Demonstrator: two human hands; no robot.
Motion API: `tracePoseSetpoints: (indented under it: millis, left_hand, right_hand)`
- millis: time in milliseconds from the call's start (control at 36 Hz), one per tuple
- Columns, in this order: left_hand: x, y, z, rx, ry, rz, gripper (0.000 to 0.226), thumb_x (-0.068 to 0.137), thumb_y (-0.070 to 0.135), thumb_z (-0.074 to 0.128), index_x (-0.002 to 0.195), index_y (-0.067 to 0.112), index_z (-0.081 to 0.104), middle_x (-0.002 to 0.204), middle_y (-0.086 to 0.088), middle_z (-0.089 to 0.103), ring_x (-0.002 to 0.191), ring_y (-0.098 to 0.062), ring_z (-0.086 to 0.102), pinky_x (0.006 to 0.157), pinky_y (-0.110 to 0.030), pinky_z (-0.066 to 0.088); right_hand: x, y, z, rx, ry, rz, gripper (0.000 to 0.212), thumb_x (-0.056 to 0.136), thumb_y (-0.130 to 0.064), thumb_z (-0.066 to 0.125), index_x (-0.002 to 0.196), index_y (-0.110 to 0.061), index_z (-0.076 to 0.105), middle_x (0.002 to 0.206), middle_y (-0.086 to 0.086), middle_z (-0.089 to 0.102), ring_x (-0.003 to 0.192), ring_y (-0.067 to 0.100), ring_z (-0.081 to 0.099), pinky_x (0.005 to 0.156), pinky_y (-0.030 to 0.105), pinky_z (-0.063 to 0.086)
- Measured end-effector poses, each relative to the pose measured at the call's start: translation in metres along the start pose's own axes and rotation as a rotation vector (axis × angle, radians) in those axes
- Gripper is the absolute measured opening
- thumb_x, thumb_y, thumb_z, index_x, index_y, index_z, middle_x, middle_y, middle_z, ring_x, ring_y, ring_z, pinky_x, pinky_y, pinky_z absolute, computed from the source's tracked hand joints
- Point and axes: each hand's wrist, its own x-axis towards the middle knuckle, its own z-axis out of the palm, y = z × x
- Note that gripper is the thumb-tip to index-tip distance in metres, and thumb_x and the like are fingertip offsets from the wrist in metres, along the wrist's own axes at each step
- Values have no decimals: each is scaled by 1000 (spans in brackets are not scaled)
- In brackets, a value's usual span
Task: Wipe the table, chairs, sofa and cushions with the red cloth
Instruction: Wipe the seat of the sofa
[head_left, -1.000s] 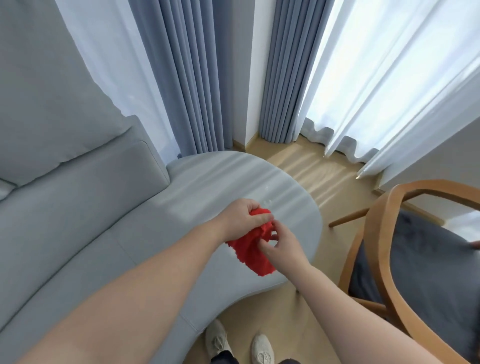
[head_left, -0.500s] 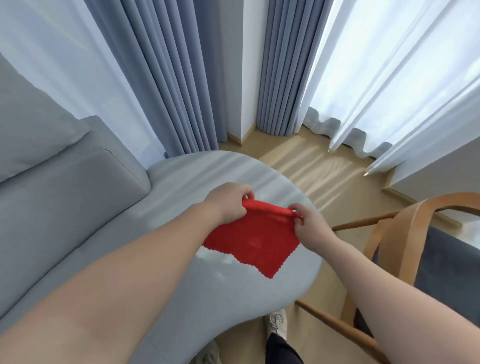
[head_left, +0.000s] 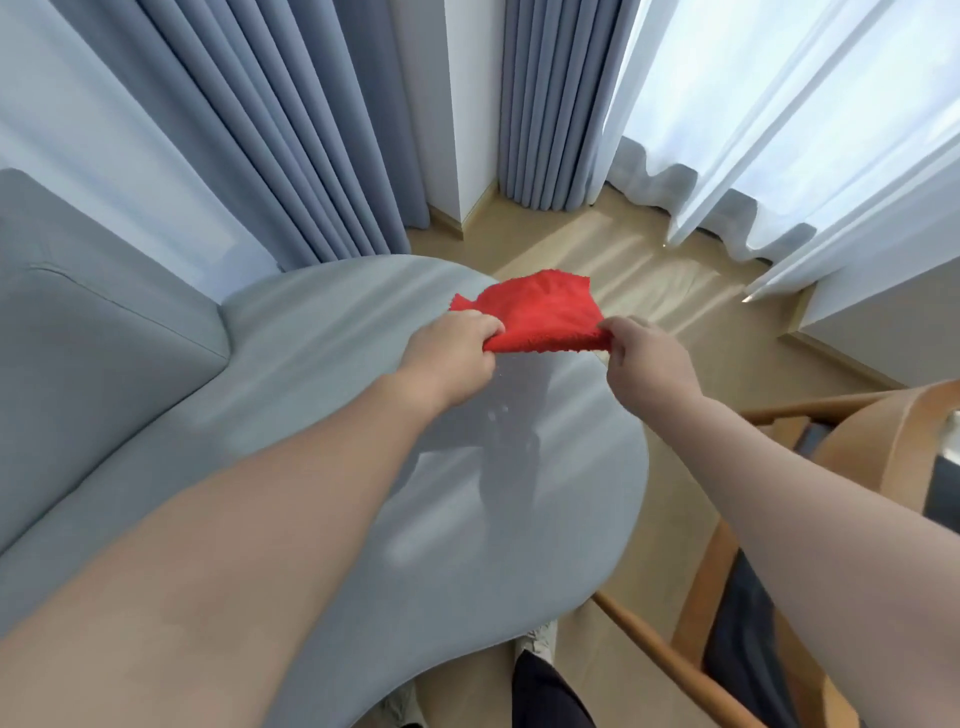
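Red, fuzzy cloth (head_left: 540, 312) is stretching between both hands, approx. over the rounded far end of the grey sofa (head_left: 322, 374) seat. It is hanging up in the air & not touching the fabric, w/ its shadow falling on the seat below. L hand (head_left: 449, 358) is curling round the cloth's near-left corner, fingers closed tight on it w/ knuckles facing up. R hand (head_left: 649, 358) is pinching the near-right corner between thumb & bent fingers. Near edge is pulling taut from hand to hand; the rest of the cloth is billowing up & away from the person in a soft dome, w/ the far edge showing a small zigzag cut & one corner poking out past the L hand. Colour is looking an even bright red, nap short & plush. A few pale specks (head_left: 496, 413) are sitting on the seat just below the L hand. Sofa back cushion (head_left: 104, 353) is rising at left; blue-grey curtains (head_left: 291, 130) & white sheers (head_left: 779, 104) are hanging behind. Wooden chair (head_left: 893, 421) w/ dark seat is standing at right on the pale wood floor (head_left: 701, 312).
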Motion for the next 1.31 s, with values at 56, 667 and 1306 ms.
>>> tracePoseSetpoints:
  millis: [56, 667, 1306]
  left_hand:
    - [-3, -7, 27, 26, -75, -23, 34, 82, 16, 49, 110, 27, 64, 114, 3, 61, 109, -24, 52, 80, -35, 44]
    - [5, -169, 213, 288, 82, -209, 63, 93, 43, 25, 151, 19, 19, 159, -5, 11, 146, -21, 5, 117, -40, -4]
    - [7, -174, 219, 297, 89, -192, 66, 88, 41, 26, 150, 17, 24, 158, -7, 15, 145, -24, 9, 116, -38, -3]
  right_hand:
    - [-8, 15, 20, -72, -44, -1, 30, 87, 0, 41, 106, -11, 62, 98, 9, 61, 88, 36, 56, 65, 36, 37]
    - [58, 26, 244, -326, -177, 36, 89, 80, -81, 14, 153, -31, 4, 161, 15, -5, 145, 42, -6, 113, 63, 0]
    - [-134, 64, 264, -311, -222, -197, 58, 93, -41, 37, 147, -21, 34, 156, 0, 22, 145, 24, 22, 117, 48, 15]
